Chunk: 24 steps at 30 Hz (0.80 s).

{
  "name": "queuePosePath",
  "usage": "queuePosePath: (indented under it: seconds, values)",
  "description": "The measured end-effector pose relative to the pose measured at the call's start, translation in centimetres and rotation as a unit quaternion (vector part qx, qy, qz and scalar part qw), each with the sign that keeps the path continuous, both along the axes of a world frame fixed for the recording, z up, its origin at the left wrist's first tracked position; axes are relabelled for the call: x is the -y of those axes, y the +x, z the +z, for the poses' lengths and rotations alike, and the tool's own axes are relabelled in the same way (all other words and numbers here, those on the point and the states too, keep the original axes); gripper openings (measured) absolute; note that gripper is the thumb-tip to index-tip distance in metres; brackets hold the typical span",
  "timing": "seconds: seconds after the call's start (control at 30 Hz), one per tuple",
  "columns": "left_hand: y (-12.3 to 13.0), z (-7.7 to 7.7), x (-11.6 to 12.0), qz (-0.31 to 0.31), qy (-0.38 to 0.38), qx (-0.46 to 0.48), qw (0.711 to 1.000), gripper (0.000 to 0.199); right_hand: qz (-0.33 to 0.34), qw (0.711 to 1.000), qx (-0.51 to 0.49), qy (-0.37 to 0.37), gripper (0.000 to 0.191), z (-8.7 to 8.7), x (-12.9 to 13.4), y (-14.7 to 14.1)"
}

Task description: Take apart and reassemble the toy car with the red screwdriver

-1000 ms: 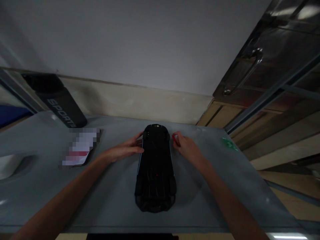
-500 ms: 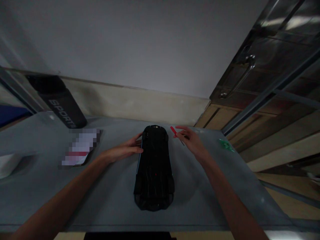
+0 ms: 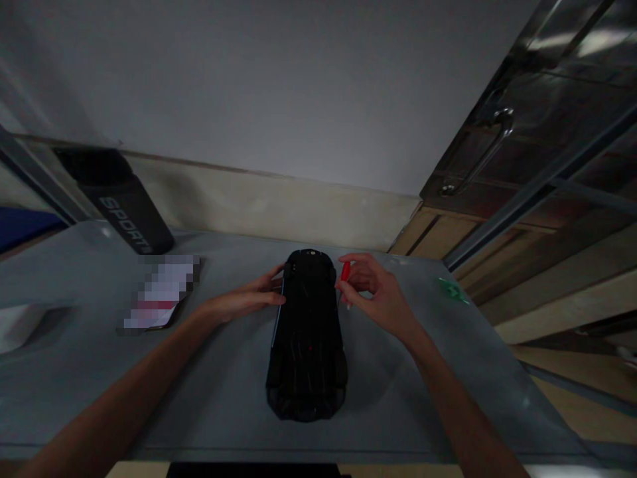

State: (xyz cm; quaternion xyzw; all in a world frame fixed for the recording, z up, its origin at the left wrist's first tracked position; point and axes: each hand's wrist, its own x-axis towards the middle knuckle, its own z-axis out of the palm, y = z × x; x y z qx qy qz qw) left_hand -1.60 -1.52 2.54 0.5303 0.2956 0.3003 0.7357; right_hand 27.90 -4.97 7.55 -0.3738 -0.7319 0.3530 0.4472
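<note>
A black toy car [image 3: 307,332] lies upside down on the grey table, its dark underside facing up. My left hand [image 3: 259,292] grips the car's left edge, thumb on the near side and the fingers partly hidden behind it. Just right of the car's far half, my right hand [image 3: 371,285] pinches a small screwdriver [image 3: 346,271] by its red handle. Its thin shaft points down beside the car's right edge; whether the tip touches anything I cannot tell.
To the left stand a black SPORT bottle [image 3: 124,202] and a white object [image 3: 18,326], with a blurred-out phone-like item [image 3: 162,292] between them. A green plastic packet [image 3: 452,290] lies at right. Behind the grey table [image 3: 223,398] rises a wall; a metal door [image 3: 537,133] is at right.
My right hand has turned the screwdriver more upright and brought it down and left, closer to the car's side. My left hand and the car keep their places.
</note>
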Motion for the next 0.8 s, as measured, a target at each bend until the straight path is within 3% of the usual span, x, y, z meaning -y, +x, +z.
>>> queuePosePath:
  seconds: [0.37,0.6,0.8]
  values:
    - [-0.19,-0.57,-0.45,-0.002,0.016,-0.007,1.0,0.094,-0.035,0.996,0.053,0.068,0.034,0.16,0.42,-0.15]
    - [-0.25,-0.75,-0.48,0.004,0.02,-0.015,1.0,0.097,-0.062,0.97,0.154,0.179,0.029,0.0,0.84,-0.08]
    - [-0.11,-0.09,0.02,0.007,0.005,-0.013,1.0,0.103,-0.085,0.955,0.187,0.212,0.024,-0.52,0.98,-0.72]
